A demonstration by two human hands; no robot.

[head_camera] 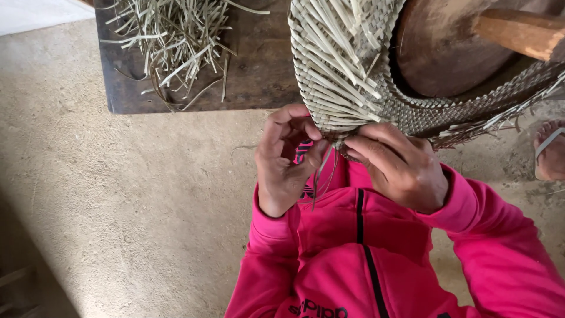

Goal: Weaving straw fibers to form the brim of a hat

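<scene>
Both hands, left (pixel 285 159) and right (pixel 400 165), pinch strands at the woven straw piece's (pixel 347 76) edge.

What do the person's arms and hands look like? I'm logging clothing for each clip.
Both arms wear long bright pink sleeves, part of a zip-up jacket with a dark zipper line down the front and dark lettering on the chest. The cuffs end at the wrists. The left hand and right hand are bare: no gloves, rings or watch show.

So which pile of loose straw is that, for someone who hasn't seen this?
Start at the dark wooden board at the top of the picture. The loose straw lies scattered on its left part, unwoven, unlike the woven mat both hands work on.
</scene>
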